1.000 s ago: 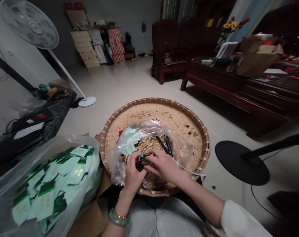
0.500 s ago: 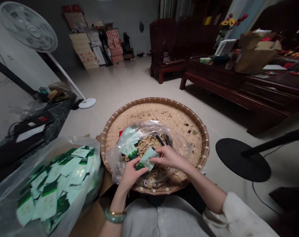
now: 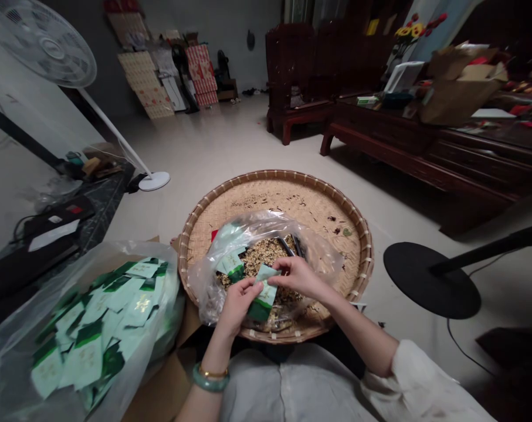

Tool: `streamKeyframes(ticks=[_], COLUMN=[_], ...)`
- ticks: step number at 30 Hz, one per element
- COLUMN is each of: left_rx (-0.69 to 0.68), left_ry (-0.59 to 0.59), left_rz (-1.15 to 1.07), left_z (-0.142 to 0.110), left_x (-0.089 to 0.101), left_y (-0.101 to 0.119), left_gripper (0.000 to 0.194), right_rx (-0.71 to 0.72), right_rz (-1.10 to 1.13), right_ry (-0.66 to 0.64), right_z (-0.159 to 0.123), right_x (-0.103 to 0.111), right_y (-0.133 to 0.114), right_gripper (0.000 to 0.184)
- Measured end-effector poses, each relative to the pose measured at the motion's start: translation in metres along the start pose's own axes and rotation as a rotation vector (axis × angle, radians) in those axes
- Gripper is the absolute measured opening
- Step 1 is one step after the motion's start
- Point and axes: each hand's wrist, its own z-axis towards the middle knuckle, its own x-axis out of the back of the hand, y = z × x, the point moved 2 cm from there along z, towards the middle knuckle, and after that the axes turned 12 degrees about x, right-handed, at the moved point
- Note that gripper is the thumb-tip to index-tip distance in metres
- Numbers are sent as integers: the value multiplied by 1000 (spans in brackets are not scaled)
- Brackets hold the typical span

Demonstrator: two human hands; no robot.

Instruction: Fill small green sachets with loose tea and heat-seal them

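Note:
Between my two hands is a small green sachet (image 3: 264,298), its dark green end pointing down toward me. My left hand (image 3: 240,302) pinches its left side, and my right hand (image 3: 297,275) pinches the upper right corner. Below them an open clear plastic bag (image 3: 208,293) holds a loose, grainy tan-and-dark mix (image 3: 266,253). More green sachets (image 3: 231,264) lie at the bag's left side. A dark-handled tool (image 3: 287,246) rests in the mix, its far part hidden. All this sits in a round woven bamboo tray (image 3: 248,196).
A large clear bag (image 3: 160,258) full of green sachets (image 3: 90,351) stands left of the tray. A white fan (image 3: 153,180) is farther left, and a black round stand base (image 3: 430,280) is at right. Dark wooden furniture (image 3: 393,140) lines the right side.
The sachet has turned more upright, with its dark green end now toward me. My left fingers have shifted up along its edge; my right hand stays at its upper corner.

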Motion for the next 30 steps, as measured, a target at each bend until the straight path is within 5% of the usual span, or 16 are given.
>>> streamKeyframes(ticks=[5, 10, 14, 18, 25, 30], left_rx=[-16, -47, -19, -19, -155, -193], left_ry=[20, 114, 102, 86, 242, 313], left_rz=[-57, -88, -140, -150, -48, -53], left_z=[2, 3, 3, 3, 5, 7], left_x=[-1, -2, -5, -4, -1, 1], left_y=[1, 2, -2, -4, -3, -8], left_gripper=[34, 36, 38, 41, 26, 22], right_rx=[1, -19, -93, -51, -24, -158], right_rz=[137, 231, 247, 179, 146, 293], right_ry=[108, 188, 182, 222, 282, 253], right_z=[-2, -3, -2, -3, -5, -7], right_x=[-5, -9, -15, -17, -17, -21], right_y=[3, 4, 14, 21, 22, 24], right_gripper=[14, 44, 24, 26, 18, 27])
